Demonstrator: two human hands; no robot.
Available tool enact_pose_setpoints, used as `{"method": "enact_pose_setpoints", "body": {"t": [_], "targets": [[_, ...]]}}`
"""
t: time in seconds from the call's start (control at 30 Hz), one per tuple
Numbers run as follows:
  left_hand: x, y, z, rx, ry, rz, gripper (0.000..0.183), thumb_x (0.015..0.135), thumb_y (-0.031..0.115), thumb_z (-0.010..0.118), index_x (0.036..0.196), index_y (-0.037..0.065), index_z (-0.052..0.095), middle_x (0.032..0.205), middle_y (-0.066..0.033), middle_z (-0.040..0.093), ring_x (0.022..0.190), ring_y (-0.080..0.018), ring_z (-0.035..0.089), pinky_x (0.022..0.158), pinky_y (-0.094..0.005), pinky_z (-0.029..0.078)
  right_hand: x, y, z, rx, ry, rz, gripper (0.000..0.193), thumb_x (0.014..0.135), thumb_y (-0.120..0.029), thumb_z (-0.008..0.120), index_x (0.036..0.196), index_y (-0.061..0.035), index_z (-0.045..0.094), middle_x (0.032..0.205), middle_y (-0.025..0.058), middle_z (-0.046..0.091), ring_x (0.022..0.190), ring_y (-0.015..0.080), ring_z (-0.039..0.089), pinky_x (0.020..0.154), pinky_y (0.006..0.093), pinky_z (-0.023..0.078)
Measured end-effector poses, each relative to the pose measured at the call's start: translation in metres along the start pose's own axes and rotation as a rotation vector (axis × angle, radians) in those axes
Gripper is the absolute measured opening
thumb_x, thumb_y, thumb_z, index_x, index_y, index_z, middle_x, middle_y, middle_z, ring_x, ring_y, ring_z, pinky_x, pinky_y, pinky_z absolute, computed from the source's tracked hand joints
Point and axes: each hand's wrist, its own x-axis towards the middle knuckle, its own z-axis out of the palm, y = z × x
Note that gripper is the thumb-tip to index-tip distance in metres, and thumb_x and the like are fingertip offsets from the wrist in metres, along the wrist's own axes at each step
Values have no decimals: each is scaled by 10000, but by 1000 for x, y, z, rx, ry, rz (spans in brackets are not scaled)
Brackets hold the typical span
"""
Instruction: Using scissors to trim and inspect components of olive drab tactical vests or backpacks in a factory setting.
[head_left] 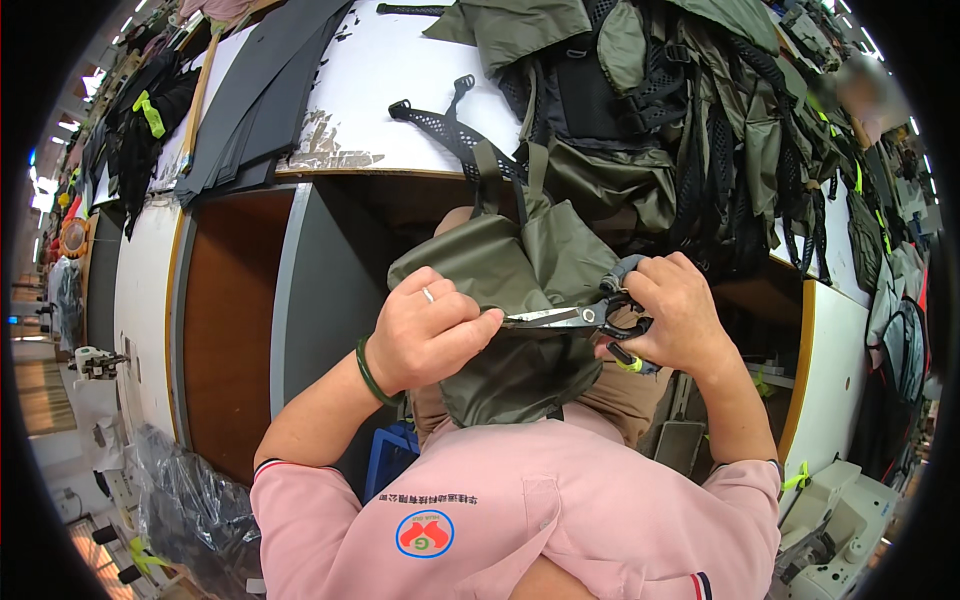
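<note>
The olive-green fabric bag piece (520,300) lies draped over the person's lap, below the edge of the white worktable (400,60), with a black mesh strap (450,130) running from it up onto the tabletop. The left hand (425,335) is closed in a pinch on a fold of the olive fabric, thumb and forefinger pressed together at the edge and holding it taut. The right hand (675,315) is curled shut around the black handles of a pair of scissors (570,318); the blades point left toward the pinched fold and look nearly closed, the tips touching or just beside the left fingertips. Judged from this, trimming at the fabric edge is in progress; whether a thread or a strip is being cut is too small to tell. A heap of similar olive and black backpacks (700,130) sits on the table beyond, and dark sheet material (260,100) is stacked at the left, so much sewn stock seems left to handle.
</note>
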Motion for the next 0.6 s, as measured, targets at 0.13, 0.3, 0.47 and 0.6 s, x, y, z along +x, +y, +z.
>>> {"method": "enact_pose_setpoints", "body": {"t": [0.13, 0.3, 0.47, 0.6], "targets": [[2, -5, 1, -3, 1, 3, 297, 647, -21, 773, 909, 77, 674, 710, 10, 523, 578, -171, 470, 548, -317, 369, 1, 6, 3, -62, 0, 16, 543, 518, -465, 870, 718, -77, 547, 695, 44, 518, 656, 247, 559, 625, 348, 408], [11, -2, -9, 0, -18, 11, 274, 652, -15, 776, 887, 84, 674, 740, -5, 548, 596, -186, 501, 542, -329, 386, 5, 2, -10, 169, 113, 176, 494, 525, -383, 900, 695, -80, 548, 693, 49, 559, 614, 283, 549, 599, 360, 430], [24, 2, -9, -56, -80, -66, 209, 677, 11, 769, 840, 86, 663, 854, -37, 640, 710, -220, 598, 643, -343, 463, 33, -30, -1, 539, 138, 21, 410, 635, -284, 869, 822, -72, 572, 782, 83, 578, 732, 306, 559, 681, 380, 436], [34, 5, -25, -197, -202, -120, 222, 677, 25, 774, 857, 82, 657, 871, -48, 660, 732, -233, 619, 675, -357, 473, 43, -46, 22, 482, 111, -163, 264, 719, -187, 774, 830, -65, 567, 758, 67, 550, 743, 283, 577, 729, 376, 427]]}}
